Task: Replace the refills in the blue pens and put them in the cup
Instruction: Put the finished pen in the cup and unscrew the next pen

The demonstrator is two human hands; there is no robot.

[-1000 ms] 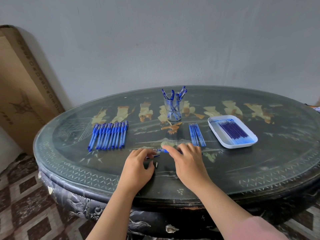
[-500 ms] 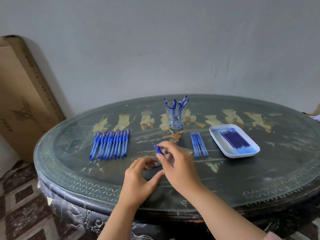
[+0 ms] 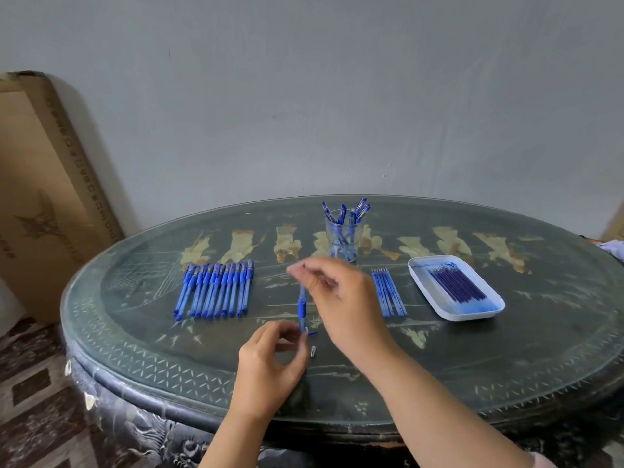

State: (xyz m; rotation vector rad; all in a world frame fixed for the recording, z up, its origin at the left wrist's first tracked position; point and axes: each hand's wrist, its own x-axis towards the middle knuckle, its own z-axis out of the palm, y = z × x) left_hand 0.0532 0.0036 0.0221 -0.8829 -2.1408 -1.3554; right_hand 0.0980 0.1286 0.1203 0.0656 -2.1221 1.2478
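A blue pen [image 3: 302,309] stands nearly upright above the table, held between both hands. My left hand [image 3: 270,363] pinches its lower end. My right hand [image 3: 341,298] pinches its upper end with blurred fingertips, and I cannot tell whether they hold the barrel or the refill. A small metal pen tip [image 3: 313,351] and a blue cap [image 3: 313,332] lie on the glass just below. The clear cup [image 3: 342,244] with several blue pens stands behind the hands. A row of several capped blue pens [image 3: 216,288] lies to the left.
Several loose refills [image 3: 388,293] lie right of my hands, and a white tray [image 3: 439,310] further right holds several darker refills. The round dark table [image 3: 135,342] has a glass top. A cardboard box [image 3: 44,197] leans on the wall at the left.
Both hands lifted the pen off the table and turned it from lying flat to nearly upright. My right hand rose toward the cup. The metal tip now lies uncovered on the glass.
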